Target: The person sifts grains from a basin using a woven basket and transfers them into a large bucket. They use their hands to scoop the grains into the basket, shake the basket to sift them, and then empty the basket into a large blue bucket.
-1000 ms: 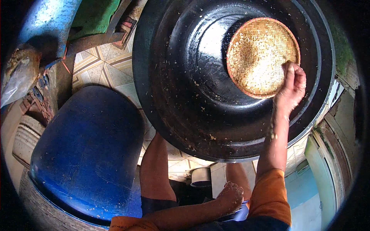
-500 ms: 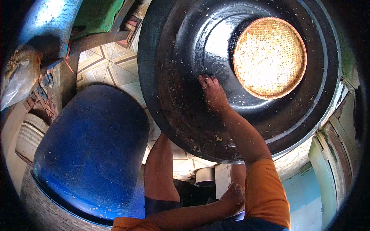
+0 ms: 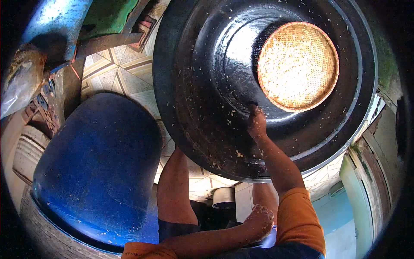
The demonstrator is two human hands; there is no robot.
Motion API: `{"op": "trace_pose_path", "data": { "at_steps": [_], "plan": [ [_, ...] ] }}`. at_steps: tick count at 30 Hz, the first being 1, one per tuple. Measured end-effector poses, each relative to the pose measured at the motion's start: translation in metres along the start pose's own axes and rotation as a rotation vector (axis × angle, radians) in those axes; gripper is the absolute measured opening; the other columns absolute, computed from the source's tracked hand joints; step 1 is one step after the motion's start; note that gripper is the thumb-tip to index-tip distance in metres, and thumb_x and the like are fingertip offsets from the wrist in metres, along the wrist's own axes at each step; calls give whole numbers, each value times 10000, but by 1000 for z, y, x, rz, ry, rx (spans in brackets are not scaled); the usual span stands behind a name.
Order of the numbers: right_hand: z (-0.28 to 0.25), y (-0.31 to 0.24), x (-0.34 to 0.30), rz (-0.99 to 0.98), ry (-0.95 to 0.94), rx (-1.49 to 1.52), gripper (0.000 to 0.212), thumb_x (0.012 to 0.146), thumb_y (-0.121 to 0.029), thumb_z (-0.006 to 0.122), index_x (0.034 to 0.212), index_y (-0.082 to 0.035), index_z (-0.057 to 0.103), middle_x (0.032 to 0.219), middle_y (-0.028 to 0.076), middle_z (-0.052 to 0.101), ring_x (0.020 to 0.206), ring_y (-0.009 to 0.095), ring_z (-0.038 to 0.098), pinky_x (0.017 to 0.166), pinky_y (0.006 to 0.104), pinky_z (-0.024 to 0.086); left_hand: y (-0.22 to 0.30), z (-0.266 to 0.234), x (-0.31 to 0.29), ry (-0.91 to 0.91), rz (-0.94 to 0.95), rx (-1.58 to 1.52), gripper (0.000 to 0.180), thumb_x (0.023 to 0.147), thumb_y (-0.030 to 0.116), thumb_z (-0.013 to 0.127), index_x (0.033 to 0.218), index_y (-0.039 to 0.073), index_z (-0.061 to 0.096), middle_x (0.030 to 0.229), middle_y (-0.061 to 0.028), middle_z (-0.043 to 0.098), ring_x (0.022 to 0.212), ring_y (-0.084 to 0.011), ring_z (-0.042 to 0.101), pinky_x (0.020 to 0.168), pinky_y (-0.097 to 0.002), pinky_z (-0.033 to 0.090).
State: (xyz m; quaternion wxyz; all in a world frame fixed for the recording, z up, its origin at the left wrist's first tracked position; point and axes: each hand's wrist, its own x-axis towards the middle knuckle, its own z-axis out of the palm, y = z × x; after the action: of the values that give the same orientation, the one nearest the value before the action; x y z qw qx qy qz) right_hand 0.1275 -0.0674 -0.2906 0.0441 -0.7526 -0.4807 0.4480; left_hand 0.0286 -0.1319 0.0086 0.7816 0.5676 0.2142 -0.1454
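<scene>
A wide black basin [image 3: 202, 142] is before me, with pale bits scattered over its inner wall. Inside it, toward the far right, sits a round woven bamboo tray [image 3: 298, 64] strewn with pale flakes or grains. My right hand [image 3: 257, 123] reaches into the basin, just below and left of the tray's near edge. Its fingers point away from me into shadow, so their grip does not show. My left hand [image 3: 261, 216] is held above my lap by my right upper arm. Pale bits cling to its curled fingers, and nothing shows in them.
A large blue drum [image 3: 101, 168] stands upside down at the left. Past it are a clear plastic bag [image 3: 21, 93] and a green sheet [image 3: 108, 17]. A small metal pot [image 3: 224, 197] is on the tiled floor [image 3: 125, 71] beyond my legs, and a pale panel [image 3: 357, 196] stands at the right.
My right hand has moved right and nearer to me along the basin floor, and its spread fingers have turned away from view. My left hand stays almost in place.
</scene>
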Motion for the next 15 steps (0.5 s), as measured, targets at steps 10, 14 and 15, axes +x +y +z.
{"op": "trace_pose_path", "data": {
  "at_steps": [10,14,15],
  "plan": [
    [43,-22,1,-25,-120,33,256,866,-99,502,1086,-30,614,1042,225,625,1017,387,585,882,437,456,2,-14,-6,-62,68,49,244,789,162,540,902,-33,632,874,-206,608,850,-348,550,773,-464,423],
    [44,-47,14,-66,-105,80,229,891,-154,522,1055,-32,625,1033,207,633,1012,376,591,876,430,461,-7,16,-1,-116,51,143,319,833,169,505,1060,-38,592,985,-217,589,944,-347,535,828,-461,407],
    [42,-60,16,-60,-122,82,224,890,-153,524,1051,-35,626,1026,205,632,1001,376,592,863,432,464,-8,22,-1,-114,47,144,319,833,169,505,1060,-38,592,985,-217,589,944,-347,535,828,-461,407]
  ]
}}
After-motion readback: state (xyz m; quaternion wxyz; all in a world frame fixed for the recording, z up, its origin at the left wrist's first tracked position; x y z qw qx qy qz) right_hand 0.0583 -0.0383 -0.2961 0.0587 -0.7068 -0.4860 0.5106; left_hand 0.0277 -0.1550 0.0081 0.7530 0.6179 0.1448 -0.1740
